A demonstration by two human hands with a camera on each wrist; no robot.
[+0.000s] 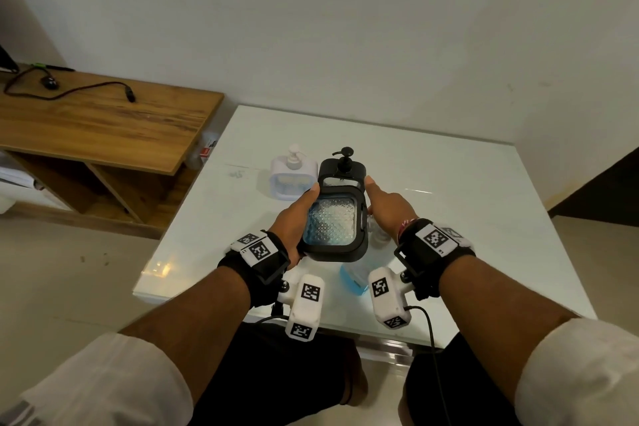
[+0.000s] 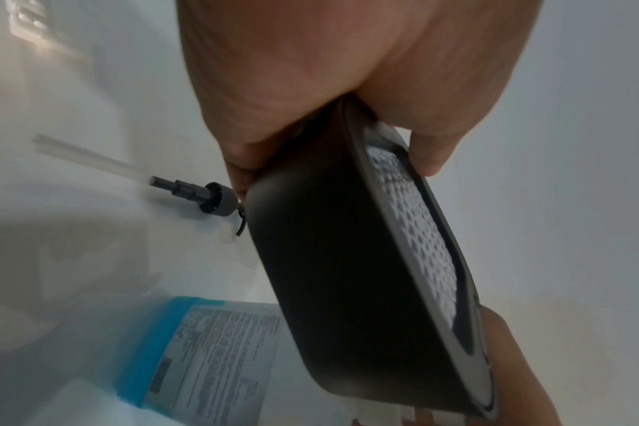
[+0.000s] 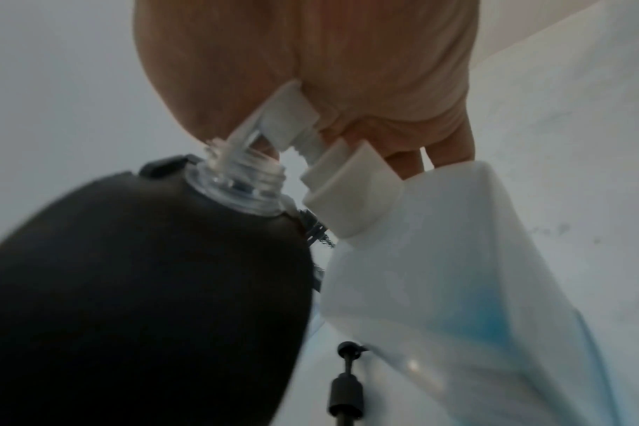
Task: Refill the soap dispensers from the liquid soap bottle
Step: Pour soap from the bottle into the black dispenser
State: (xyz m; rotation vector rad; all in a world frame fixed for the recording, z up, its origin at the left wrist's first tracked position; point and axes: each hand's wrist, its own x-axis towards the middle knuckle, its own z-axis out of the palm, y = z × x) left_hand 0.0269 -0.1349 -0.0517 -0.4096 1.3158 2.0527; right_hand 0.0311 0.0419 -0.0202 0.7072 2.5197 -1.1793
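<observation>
Refilling is underway: the left hand (image 1: 296, 218) grips the black dispenser (image 1: 333, 223), tilted above the desk (image 1: 466, 190), pump out; the right hand (image 1: 389, 207) squeezes the soap bottle (image 3: 456, 273), nozzle at its neck. The white dispenser (image 1: 293, 176) waits, still capped.

Black dispenser (image 1: 333, 218), diamond-textured panel; blue-labelled soap bottle (image 2: 201, 354)

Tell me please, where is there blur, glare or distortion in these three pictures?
Head view: sharp, but the wide lens bends the table edges, and a warm glare spot sits near its left corner. Left wrist view: the black dispenser is motion-blurred, the bottle label unreadable. Right wrist view: dim, soft and grainy throughout.
</observation>
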